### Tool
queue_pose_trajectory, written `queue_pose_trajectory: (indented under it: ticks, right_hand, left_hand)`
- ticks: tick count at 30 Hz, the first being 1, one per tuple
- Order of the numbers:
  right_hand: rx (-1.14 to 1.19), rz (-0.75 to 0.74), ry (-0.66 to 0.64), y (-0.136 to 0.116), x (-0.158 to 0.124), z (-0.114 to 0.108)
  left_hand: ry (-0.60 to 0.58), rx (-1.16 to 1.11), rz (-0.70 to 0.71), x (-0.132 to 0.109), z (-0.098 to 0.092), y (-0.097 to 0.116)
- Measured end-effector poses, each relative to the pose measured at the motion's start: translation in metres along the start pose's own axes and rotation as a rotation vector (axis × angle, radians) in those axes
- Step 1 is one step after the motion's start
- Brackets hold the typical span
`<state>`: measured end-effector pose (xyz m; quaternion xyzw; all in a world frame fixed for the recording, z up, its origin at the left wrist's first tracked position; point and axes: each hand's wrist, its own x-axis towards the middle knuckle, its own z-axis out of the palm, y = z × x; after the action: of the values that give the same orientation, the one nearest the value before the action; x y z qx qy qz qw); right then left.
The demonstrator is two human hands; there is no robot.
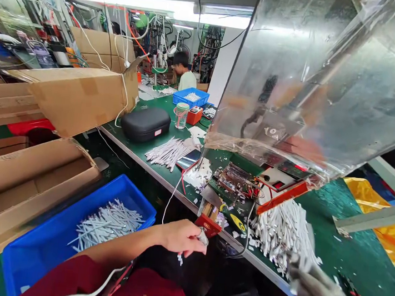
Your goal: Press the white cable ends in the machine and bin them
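Note:
My left hand is in front of the table edge with its fingers curled together. Pale wrapping covers its fingertips, and small white bits show just below it. What it grips, if anything, I cannot make out. It is beside a small red-fronted drawer at the bench edge. My right hand, in a greyish glove, is smeared by motion at the near side of a heap of thin white strips. Whether its fingers hold a strip cannot be seen. Yellow-and-black handled pliers or a similar tool lie between the drawer and the heap.
A clear plastic shield hangs over a small machine. Left stand a blue bin of strips and cardboard boxes. On the bench are more strips, a phone, a black case and a jar. A person sits beyond.

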<state>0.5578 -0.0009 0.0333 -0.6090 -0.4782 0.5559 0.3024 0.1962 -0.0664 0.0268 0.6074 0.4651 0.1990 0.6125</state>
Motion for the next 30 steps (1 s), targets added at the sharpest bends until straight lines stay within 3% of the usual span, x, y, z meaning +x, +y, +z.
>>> queue_pose_trajectory:
  ticks: [2, 5, 8, 12, 15, 24, 30]
  right_hand:
    - [0.193, 0.078, -0.108, -0.001, -0.021, 0.040]
    - [0.280, 0.036, -0.231, -0.009, -0.035, 0.105]
    - [0.286, -0.075, -0.276, -0.017, -0.032, 0.139]
    - [0.090, -0.172, -0.236, -0.020, -0.026, 0.148]
    - [-0.021, -0.194, -0.214, -0.017, -0.027, 0.153]
    - [0.036, -0.174, -0.271, -0.005, -0.035, 0.160]
    - [0.022, -0.170, -0.289, -0.007, -0.036, 0.162]
  left_hand:
    - [-0.099, -0.060, 0.013, 0.010, 0.014, 0.003]
    - [-0.207, -0.279, 0.061, 0.021, 0.032, 0.001]
    - [-0.108, -0.436, 0.055, 0.022, 0.041, -0.007]
    - [0.205, -0.402, 0.045, 0.017, 0.046, -0.018]
    - [0.335, -0.333, 0.073, 0.014, 0.049, -0.023]
    - [0.087, -0.358, -0.043, 0.004, 0.047, -0.027]
    - [0.074, -0.414, -0.039, 0.002, 0.052, -0.030]
